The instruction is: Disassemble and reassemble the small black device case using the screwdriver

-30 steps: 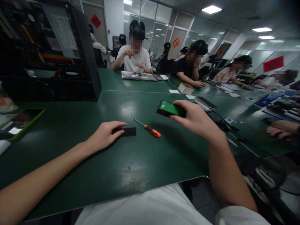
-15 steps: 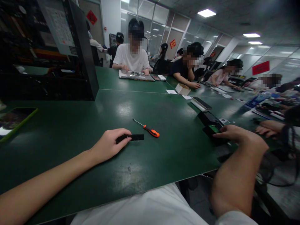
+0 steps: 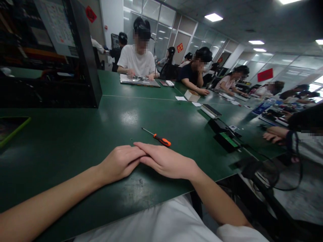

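My left hand [image 3: 121, 163] is closed low over the green table [image 3: 108, 205], its fingertips meeting those of my right hand. The narrow black bar it held half a second ago is hidden behind the fingers. My right hand [image 3: 166, 161] is curled over the same spot, closed, with its thumb beneath; what it grips, if anything, does not show. Just beyond the hands lies a screwdriver [image 3: 163, 139] with an orange and black handle, shaft pointing away to the left.
At right lies a black casing with a green board [image 3: 228, 139], near a dark flat device [image 3: 211, 111]. A cardboard box [image 3: 192, 95] stands farther off. An open computer case [image 3: 93, 67] rises at left, above a green-edged phone or tablet [image 3: 17, 131]. Several people sit around the tables.
My right hand has left the black casing at right and come over to my left hand. The black bar is now covered. My view has turned slightly to the right.
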Motion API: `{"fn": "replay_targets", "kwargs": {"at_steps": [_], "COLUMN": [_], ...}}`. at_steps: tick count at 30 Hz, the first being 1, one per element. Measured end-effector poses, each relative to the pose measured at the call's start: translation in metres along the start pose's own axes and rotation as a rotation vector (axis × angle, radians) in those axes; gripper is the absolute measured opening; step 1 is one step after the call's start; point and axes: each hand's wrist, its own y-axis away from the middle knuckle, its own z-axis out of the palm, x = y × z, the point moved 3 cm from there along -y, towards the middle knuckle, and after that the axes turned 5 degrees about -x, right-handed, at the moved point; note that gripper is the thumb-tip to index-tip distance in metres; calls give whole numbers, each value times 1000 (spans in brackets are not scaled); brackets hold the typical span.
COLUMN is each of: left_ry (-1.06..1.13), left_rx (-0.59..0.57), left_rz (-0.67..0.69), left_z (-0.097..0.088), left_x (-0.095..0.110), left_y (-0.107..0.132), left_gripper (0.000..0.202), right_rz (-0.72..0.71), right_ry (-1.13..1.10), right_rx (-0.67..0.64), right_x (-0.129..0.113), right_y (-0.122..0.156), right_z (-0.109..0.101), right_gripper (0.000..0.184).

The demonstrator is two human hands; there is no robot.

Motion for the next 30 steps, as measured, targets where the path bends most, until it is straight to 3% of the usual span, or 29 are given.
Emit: {"fn": "replay_targets", "kwargs": {"at_steps": [5,9,13,16,20,22,26,30], "left_ry": [7,37,50,74,96,83,64,75], "left_rx": [25,30,80,80,51,11,-51,-53], "left_rz": [-63,-47,-180,-288,-283,-254,-216,-219], "left_z": [0,-1,-4,-5,-3,-1,2,1], "left_x": [-2,0,-6,-13,-17,-16,-13,-12], "left_y": [1,-1,-3,-5,-7,-7,-6,-6], "left_gripper": [21,20,34,38,32,31,28,25], "right_rz": [11,-10,74,328,1052,1256,1386,1405], "right_ry": [-138,-42,152,311,515,534,429,322], "right_rx": [-18,7,80,218,353,388,384,400], "right_x": [3,2,20,56,114,133,155,167], "right_y": [2,3,21,62,153,194,241,245], "right_z": [2,-3,-36,-87,-152,-167,-166,-162], "right_gripper": [32,41,41,41,43,42,29,21]}}
